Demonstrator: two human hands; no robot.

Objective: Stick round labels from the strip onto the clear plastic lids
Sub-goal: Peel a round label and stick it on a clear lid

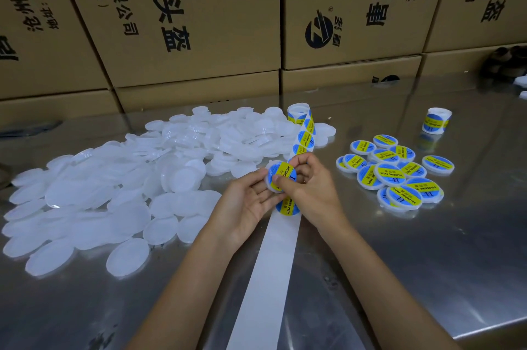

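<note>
My left hand (248,198) cradles a clear plastic lid (271,188) from below, fingers curled round its rim. A blue and yellow round label (281,174) lies on that lid, and my right hand (308,184) presses it with thumb and curled fingers. Under both hands runs the label strip (305,133), coming off a roll (298,111) behind them. One more label (288,207) sits on the strip just below my hands. Toward me the strip continues as bare white backing paper (271,270).
A wide heap of unlabelled clear lids (128,187) covers the metal table (427,258) on the left. Several labelled lids (396,173) are piled at the right, a second label roll (436,120) behind them. Cardboard boxes (185,22) wall off the back.
</note>
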